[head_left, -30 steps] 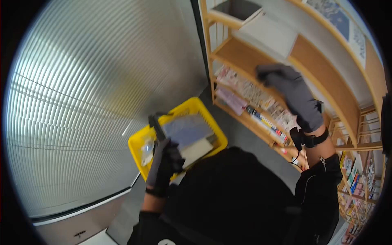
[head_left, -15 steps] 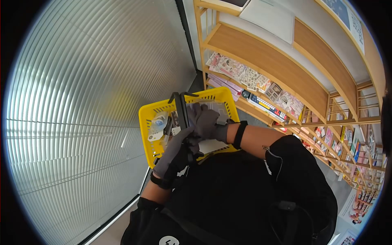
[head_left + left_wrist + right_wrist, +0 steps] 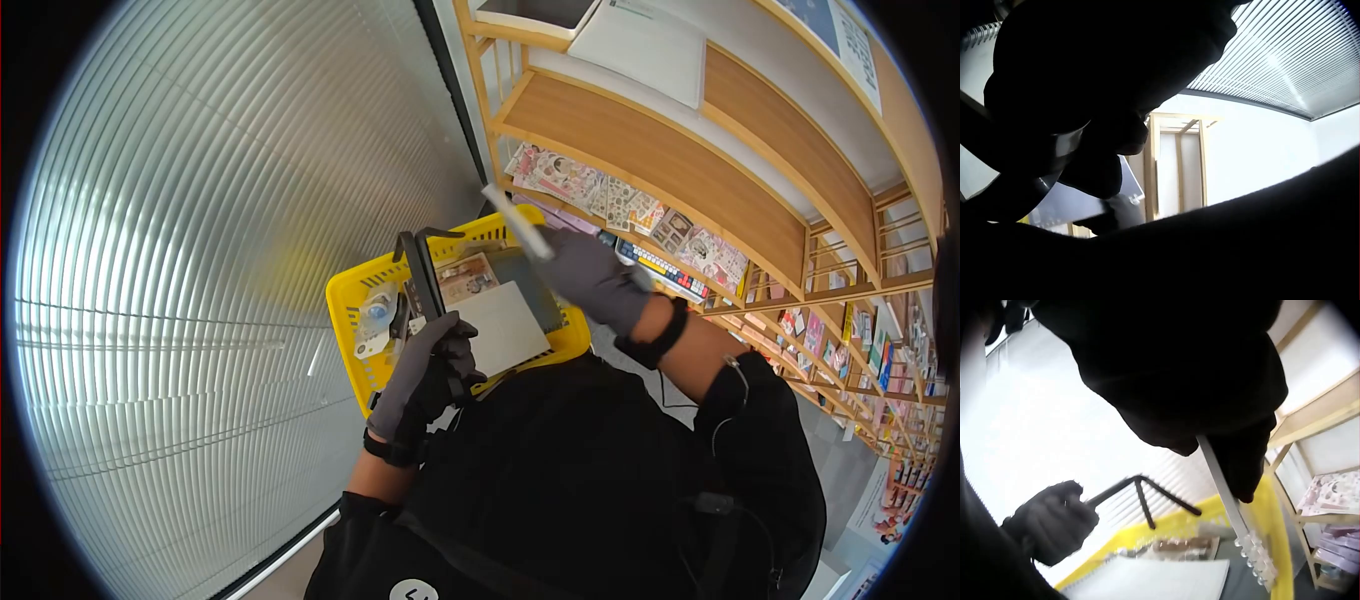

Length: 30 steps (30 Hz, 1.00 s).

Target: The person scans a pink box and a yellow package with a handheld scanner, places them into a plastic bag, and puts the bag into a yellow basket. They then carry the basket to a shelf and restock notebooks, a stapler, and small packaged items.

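Thin and edge-on in the head view, a ring-bound notebook (image 3: pixel 518 222) is pinched in my gloved right hand (image 3: pixel 595 278) above the basket's far right side. Clear rings line its lower edge in the right wrist view, and its translucent bluish cover (image 3: pixel 1079 200) shows in the left wrist view. My gloved left hand (image 3: pixel 425 372) grips the black handle (image 3: pixel 428 280) of a yellow basket (image 3: pixel 343 310). Inside lie a white spiral notebook (image 3: pixel 510 325), a brown-patterned pack (image 3: pixel 467 278), a dark grey flat item (image 3: pixel 538 285) and a clear bag (image 3: pixel 377 312) at the left.
A ribbed translucent wall (image 3: pixel 200 250) rises close on the left. Wooden shelves (image 3: pixel 640 140) curve along the right, bearing sticker sheets (image 3: pixel 560 175), a keyboard (image 3: pixel 660 268) and a white panel (image 3: pixel 640 50) higher up.
My right hand came from beside the shelves down into the basket, then rose to the right with the notebook, uncovering the white spiral notebook and patterned pack. My left hand stays on the handle.
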{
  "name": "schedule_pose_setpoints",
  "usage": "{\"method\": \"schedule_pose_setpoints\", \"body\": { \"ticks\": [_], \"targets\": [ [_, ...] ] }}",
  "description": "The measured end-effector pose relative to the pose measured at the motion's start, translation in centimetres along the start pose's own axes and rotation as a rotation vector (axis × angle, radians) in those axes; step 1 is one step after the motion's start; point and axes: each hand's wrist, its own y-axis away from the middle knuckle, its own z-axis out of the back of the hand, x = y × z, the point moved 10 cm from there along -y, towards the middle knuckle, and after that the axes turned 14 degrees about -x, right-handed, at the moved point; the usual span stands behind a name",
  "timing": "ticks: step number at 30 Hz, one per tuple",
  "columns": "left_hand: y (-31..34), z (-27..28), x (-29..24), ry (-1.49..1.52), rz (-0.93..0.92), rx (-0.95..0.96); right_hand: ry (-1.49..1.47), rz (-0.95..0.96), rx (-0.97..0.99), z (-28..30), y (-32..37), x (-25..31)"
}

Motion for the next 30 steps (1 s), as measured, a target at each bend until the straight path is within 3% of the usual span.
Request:
{"method": "schedule_pose_setpoints", "body": {
  "ticks": [2, 4, 6, 9, 11, 12, 14, 15, 16, 19, 25, 28, 30],
  "targets": [
    [-0.1, -0.2, -0.2, 0.018, -0.011, -0.006, -0.233, -0.605, 0.058, 3.6, 0.4, -5.2],
    [-0.4, -0.3, -0.4, 0.032, -0.032, 0.009, -0.254, -0.613, -0.029, 8.9, 0.3, -8.5],
    [-0.4, -0.4, -0.4, 0.039, -0.038, 0.032, -0.475, -0.278, -0.280, 15.9, 1.5, -7.1],
    [-1.3, -0.2, 0.0, 0.088, 0.008, -0.028, -0.292, -0.153, -0.472, 26.4, 4.7, -5.8],
    [-0.8, -1.0, -0.5, 0.069, -0.021, 0.002, -0.477, -0.111, -0.668, 33.0, 7.4, -6.1],
    [-0.6, -1.3, -0.8, 0.048, -0.054, 0.000, -0.446, -0.095, -0.698, 35.3, 8.0, -5.0],
    [-0.6, -1.8, -0.8, 0.041, -0.061, 0.031, 0.015, 0.103, -0.834, 39.0, 8.5, 1.6],
    [-0.8, -1.9, -1.0, 0.039, -0.061, 0.015, 0.246, 0.190, -0.888, 40.0, 8.9, 3.8],
    [-0.8, -2.4, -1.1, 0.029, -0.064, 0.038, 0.262, 0.191, -0.908, 41.1, 8.9, 3.7],
    [-0.5, -2.4, -0.8, 0.018, -0.069, 0.048, 0.391, 0.474, -0.759, 41.6, 6.5, 5.4],
    [-0.8, -2.6, -0.7, 0.037, -0.064, 0.009, 0.784, 0.568, -0.477, 38.2, -0.6, 0.0],
    [-1.4, -2.7, -0.4, 0.063, -0.044, 0.018, 0.898, 0.569, -0.449, 36.5, -3.2, -4.0],
    [-1.2, -2.7, -0.6, 0.052, -0.053, 0.023, 0.945, 0.576, -0.432, 35.9, -3.9, -3.6]
  ]
}}
